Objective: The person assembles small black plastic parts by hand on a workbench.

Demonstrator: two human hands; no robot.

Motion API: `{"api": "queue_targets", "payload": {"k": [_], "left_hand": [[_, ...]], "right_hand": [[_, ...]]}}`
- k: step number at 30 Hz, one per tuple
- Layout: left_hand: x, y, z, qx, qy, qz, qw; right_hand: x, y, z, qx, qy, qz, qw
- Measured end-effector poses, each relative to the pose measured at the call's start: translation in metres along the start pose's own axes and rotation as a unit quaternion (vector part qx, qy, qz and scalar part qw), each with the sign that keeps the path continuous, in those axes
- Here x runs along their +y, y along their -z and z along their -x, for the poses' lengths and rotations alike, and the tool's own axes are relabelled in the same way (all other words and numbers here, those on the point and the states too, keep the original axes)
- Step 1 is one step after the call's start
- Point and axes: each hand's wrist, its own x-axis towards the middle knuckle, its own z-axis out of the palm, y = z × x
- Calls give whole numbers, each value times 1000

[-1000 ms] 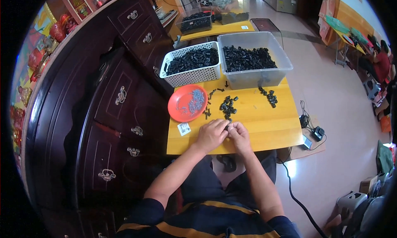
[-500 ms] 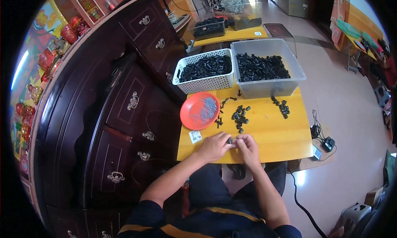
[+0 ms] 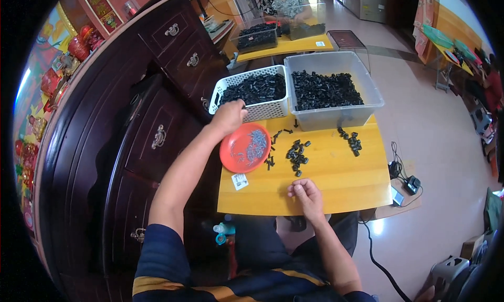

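My left hand (image 3: pixel 231 117) is raised at the front left of the white perforated basket (image 3: pixel 268 110), its fingers closed on a small black plastic part (image 3: pixel 243 107) that barely shows at the fingertips. Black plastic parts (image 3: pixel 254 88) fill that basket. Close to the table's front edge, my right hand (image 3: pixel 307 195) is held with thumb and fingers pinched together; whatever is between them is too small to make out. A red plate (image 3: pixel 231 157) of small silvery screws (image 3: pixel 256 145) lies below my left wrist. Loose black parts (image 3: pixel 297 156) are scattered between the plate and my right hand.
A clear plastic bin (image 3: pixel 336 119) of black parts stands right of the basket on the yellow table (image 3: pixel 346 189). More black pieces (image 3: pixel 353 142) lie before it. A dark wooden cabinet (image 3: pixel 142 139) borders the left side. Another person (image 3: pixel 286 5) sits at a farther table.
My hands were together at the table's front edge. The left has moved up and away to the basket with the black part; the right stays near the edge, slightly lower in view.
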Motion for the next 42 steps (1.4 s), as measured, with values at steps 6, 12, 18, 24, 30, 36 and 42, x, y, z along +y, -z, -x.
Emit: {"api": "queue_targets", "payload": {"k": [6,12,18,24,30,36,42], "left_hand": [[-30,-9,-60,59,72,-18,996],[-32,-28,-48,88,22,147,985],[69,-62,42,-41,-20,323,945],[132,-93,78,-16,-157,215,964],[135,-112,83,-46,-121,175,976],[139,-117,93,-14,-106,185,977],[135,-116,112,11,-99,170,980]], "right_hand": [[-3,0,2,-4,-6,3,1000],[-4,-2,0,-7,-12,2,1000],[-7,-3,-2,-22,-6,-5,1000],[-4,0,-1,-23,2,-16,1000],[-1,-1,1,-19,15,-20,1000],[5,1,-1,-20,20,-16,999],[9,-1,-2,-18,27,-27,999]]}}
